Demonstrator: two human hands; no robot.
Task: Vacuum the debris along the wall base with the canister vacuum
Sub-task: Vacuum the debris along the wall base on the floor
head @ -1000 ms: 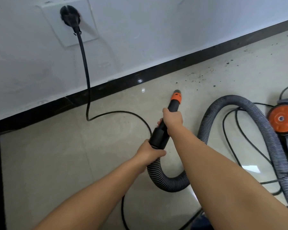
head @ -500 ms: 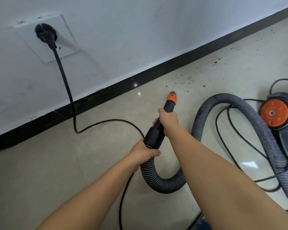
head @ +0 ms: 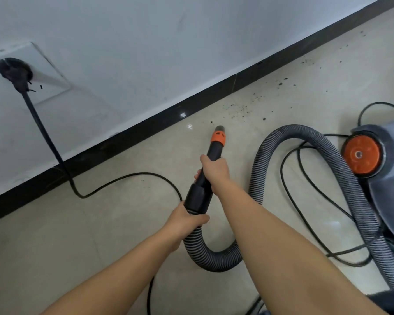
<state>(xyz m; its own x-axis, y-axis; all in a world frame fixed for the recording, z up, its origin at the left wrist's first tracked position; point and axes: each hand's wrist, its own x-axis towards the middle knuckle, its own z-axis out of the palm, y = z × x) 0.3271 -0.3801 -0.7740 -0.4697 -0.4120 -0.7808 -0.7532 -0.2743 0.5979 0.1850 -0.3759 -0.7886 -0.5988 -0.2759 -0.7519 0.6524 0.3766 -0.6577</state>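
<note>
While gripped two-handed, nozzle (head: 217, 142) near debris (head: 241, 109)

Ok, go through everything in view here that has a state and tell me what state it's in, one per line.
Plug: seated in the wall socket.
Power cord: slack, trailing across the floor.
Hose: looped on the floor.
Nozzle: just short of the debris.
Debris: still scattered along the baseboard.
Left hand: grips the hose cuff.
Right hand: grips the wand.

Place: a room indoors, likely a home
Floor: glossy beige tiles (head: 55, 246)
Wall: plain white wall (head: 146, 42) with a black baseboard (head: 146, 130)
Power: white wall socket (head: 43, 73) with a black plug (head: 14, 71) in it
</note>
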